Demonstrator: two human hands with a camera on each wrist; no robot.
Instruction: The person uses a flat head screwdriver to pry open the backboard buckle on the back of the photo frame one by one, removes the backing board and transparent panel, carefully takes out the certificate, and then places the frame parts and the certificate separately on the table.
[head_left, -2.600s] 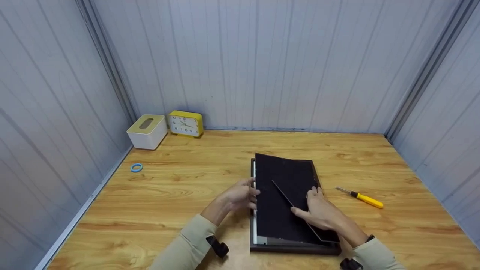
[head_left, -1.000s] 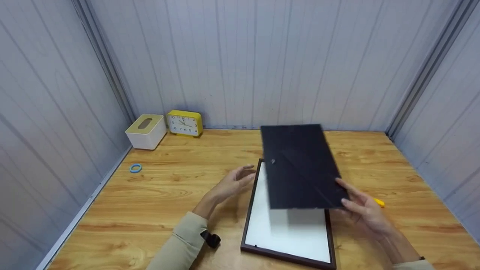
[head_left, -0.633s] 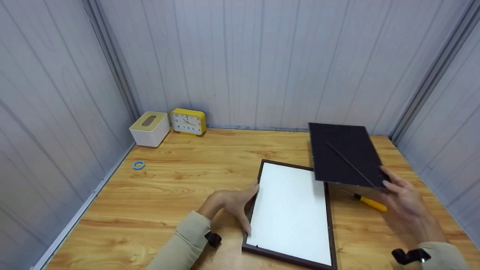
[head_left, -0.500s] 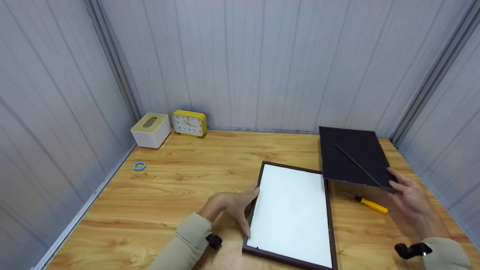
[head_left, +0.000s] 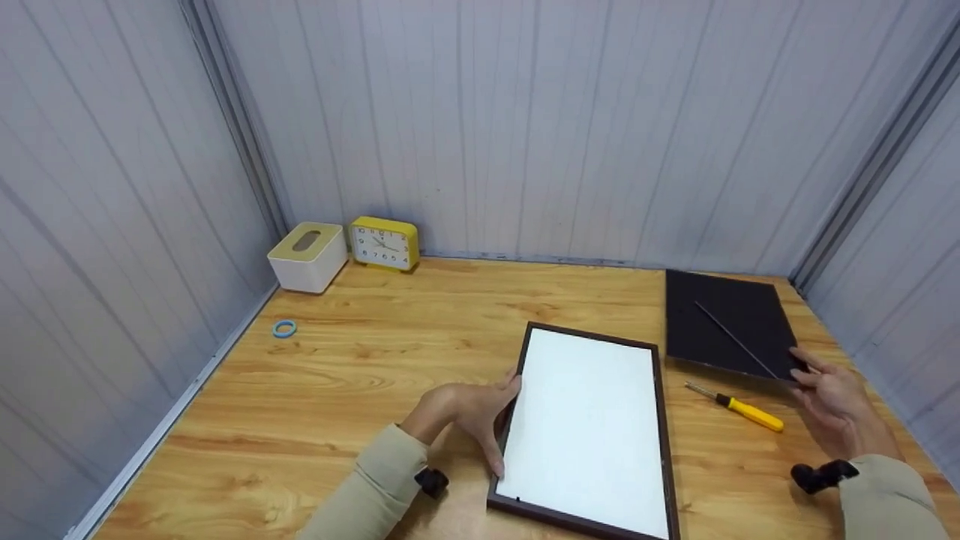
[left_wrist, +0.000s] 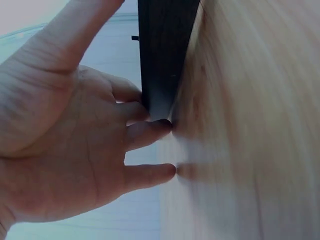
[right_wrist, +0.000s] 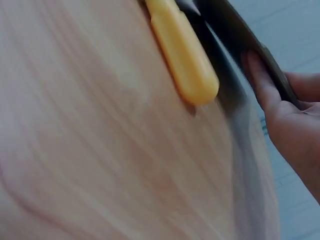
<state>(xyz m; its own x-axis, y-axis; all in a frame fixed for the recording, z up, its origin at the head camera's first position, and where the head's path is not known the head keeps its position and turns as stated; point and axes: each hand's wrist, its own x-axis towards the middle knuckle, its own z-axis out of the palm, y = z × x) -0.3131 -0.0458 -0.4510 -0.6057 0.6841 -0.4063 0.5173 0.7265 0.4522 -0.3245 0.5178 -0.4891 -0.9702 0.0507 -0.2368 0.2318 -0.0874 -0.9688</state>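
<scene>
A dark brown picture frame (head_left: 664, 420) lies face down on the wooden table, a white sheet (head_left: 589, 427) filling its inside. My left hand (head_left: 480, 409) rests at its left side, thumb and fingers spread along the rim. In the left wrist view, fairly straight fingers (left_wrist: 150, 175) reach past the frame edge (left_wrist: 162, 55) to the tabletop. At the right, my right hand (head_left: 840, 397) pinches the near right corner of the black backing board (head_left: 750, 307), whose thin stand leg runs diagonally. The right wrist view has the board (right_wrist: 250, 40) between thumb and fingers, tilted above the table.
A yellow-handled screwdriver (head_left: 754, 415) lies between the frame and my right hand. At the back left stand a white tissue box (head_left: 307, 266) and a yellow clock (head_left: 385, 244), with a blue ring (head_left: 284, 328) nearer. Panel walls (head_left: 480, 135) enclose the table's back and sides.
My right hand has lifted the backing board off the frame, carried it right and lowered it toward the table, uncovering the white sheet. My left hand has settled against the frame's left rim.
</scene>
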